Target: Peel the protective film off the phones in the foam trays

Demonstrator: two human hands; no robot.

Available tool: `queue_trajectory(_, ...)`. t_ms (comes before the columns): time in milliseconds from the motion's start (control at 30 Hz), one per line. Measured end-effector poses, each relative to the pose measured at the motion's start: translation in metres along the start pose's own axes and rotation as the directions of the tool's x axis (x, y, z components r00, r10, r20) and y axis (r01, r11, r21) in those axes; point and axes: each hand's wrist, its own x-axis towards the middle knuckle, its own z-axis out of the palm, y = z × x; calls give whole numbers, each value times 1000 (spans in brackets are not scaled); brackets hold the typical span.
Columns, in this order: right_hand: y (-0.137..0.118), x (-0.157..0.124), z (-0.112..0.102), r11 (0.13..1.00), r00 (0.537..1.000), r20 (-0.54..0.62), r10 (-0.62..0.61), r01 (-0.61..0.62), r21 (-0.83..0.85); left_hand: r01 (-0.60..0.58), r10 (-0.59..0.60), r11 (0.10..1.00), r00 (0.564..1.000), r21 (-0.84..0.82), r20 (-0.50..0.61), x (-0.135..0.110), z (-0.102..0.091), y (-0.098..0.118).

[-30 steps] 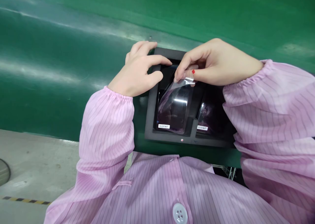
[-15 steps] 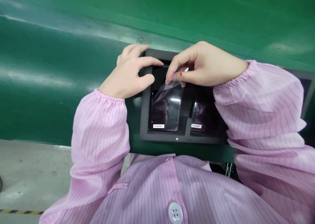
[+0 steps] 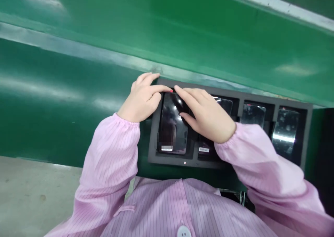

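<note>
Black device (image 3: 174, 132) lies inside the tray's (image 3: 172, 160) left edge, left hand (image 3: 141, 99) loosely spread, right hand (image 3: 208, 115) straight-fingered over it, both empty.

The right hand (image 3: 206, 113) has unpinched, and the raised clear film (image 3: 172, 113) now lies down on the phone (image 3: 180, 148).

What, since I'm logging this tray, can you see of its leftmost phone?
The phone is a dark slab with a glossy, glass-like face reflecting light. It lies flat, face up, in the leftmost compartment of the dark tray. A white label sits at its lower left, print too small to read; a pixelated patch hides the area above. A red tab shows at its top edge, beside the index fingertip of the left hand. The right hand covers its upper right; contact is unclear.
</note>
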Motion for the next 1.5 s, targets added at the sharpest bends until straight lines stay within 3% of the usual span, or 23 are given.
queue_trajectory(200, -10, -12, 6, 985, 982, -134, 135, -147, -85, -10, 31, 993, 984, 117, -176, 3, 1, 28)
queue_trajectory(333, -12, -7, 3, 978, 973, -141, 180, -193, -79, -49, 43, 998, 986, -33, -159, 3, -1, 27)
queue_trajectory(500, -15, -5, 1, 987, 974, -163, 159, -158, 17, -129, 99, 969, 984, -211, -147, -3, -12, 19)
queue_trajectory(633, -13, -7, 3, 982, 975, -163, 152, -130, 141, -133, 131, 909, 991, -395, -33, -6, -15, 24)
queue_trajectory(700, -8, -7, 3, 976, 975, -157, 155, -126, 179, -147, 155, 901, 988, -408, -12, -6, -15, 26)
queue_trajectory(800, 0, -8, -2, 958, 977, -159, 139, -92, 270, -125, 73, 919, 986, -374, -150, -6, -15, 25)
queue_trajectory(867, 5, -10, -8, 948, 980, -170, 102, -44, 315, -74, -38, 872, 975, -484, -218, -7, -15, 24)
queue_trajectory(933, 9, -12, -12, 946, 982, -182, 58, 3, 323, 16, -124, 670, 988, -742, -91, -9, -15, 25)
queue_trajectory(1000, 12, -13, -15, 952, 980, -194, 31, 30, 305, 198, -116, 334, 979, -921, 169, -12, -15, 29)
queue_trajectory(1067, 14, -14, -15, 956, 979, -204, 19, 42, 289, 384, -72, 84, 923, -920, 378, -13, -16, 32)
queue_trajectory(1100, 14, -15, -15, 958, 979, -203, 17, 42, 284, 442, -66, 37, 896, -896, 439, -14, -16, 34)
queue_trajectory(1200, 13, -15, -13, 958, 982, -190, 24, 32, 287, 512, -74, 65, 858, -856, 508, -16, -16, 34)
queue_trajectory(1400, 9, -15, -15, 923, 960, -273, 64, 46, 381, 510, -51, 118, 860, -852, 507, -16, -16, 30)
queue_trajectory(1500, 12, -16, -18, 879, 964, -261, 57, 76, 470, 502, -79, 140, 865, -853, 496, -16, -17, 30)
